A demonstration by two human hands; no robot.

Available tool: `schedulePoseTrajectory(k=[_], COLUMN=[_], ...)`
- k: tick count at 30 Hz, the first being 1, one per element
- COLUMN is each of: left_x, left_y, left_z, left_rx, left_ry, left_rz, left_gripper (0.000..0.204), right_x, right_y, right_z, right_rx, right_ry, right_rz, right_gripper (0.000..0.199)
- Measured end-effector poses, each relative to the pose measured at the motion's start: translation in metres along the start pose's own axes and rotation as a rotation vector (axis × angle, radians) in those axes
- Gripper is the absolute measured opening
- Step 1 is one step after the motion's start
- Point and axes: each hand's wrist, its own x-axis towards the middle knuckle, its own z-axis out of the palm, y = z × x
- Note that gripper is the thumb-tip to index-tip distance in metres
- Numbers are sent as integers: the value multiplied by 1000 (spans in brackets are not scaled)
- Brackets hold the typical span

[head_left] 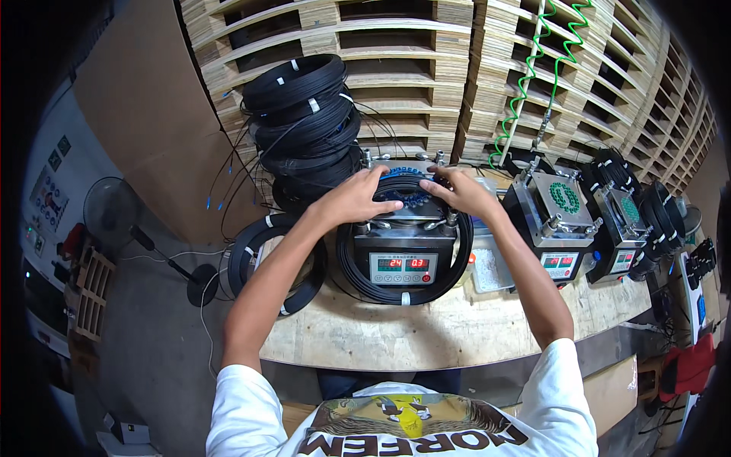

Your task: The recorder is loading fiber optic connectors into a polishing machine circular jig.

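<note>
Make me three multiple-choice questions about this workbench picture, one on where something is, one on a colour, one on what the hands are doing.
1. Where is the tall stack of black cable coils?
A. Left of the middle machine
B. On the floor by the fan
C. Right of the last machine

2. What colour is the spiral hose hanging by the pallets?
A. Red
B. Green
C. Yellow

3. How are the two hands placed?
A. Both at the person's sides
B. One holds the fan
C. Both rest on top of the middle machine

Answers:
1 A, the stack stands behind and left of the middle machine.
2 B, the hose is bright green.
3 C, the left hand and right hand lie open on the machine's top, by the cable looped around it.
</note>
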Motion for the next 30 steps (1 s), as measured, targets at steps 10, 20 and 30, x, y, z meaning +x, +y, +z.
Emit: schedulePoseTrajectory(k=[10,20,30], left_x=[7,16,-19], left_y=[6,-12,31], left_z=[11,4,-38], left_rx=[29,85,-248], left_ry=[23,127,136], left_rz=[-358,-116,-42], left_gripper=[62,44,28], right_x=[-8,15,-34], right_y=[-1,10,-67], right_z=[22,-9,-52], right_rx=[-280,-322,-14], right_ry=[65,2,-63], right_rz=[-24,-109,-124], right_gripper=[43,35,26])
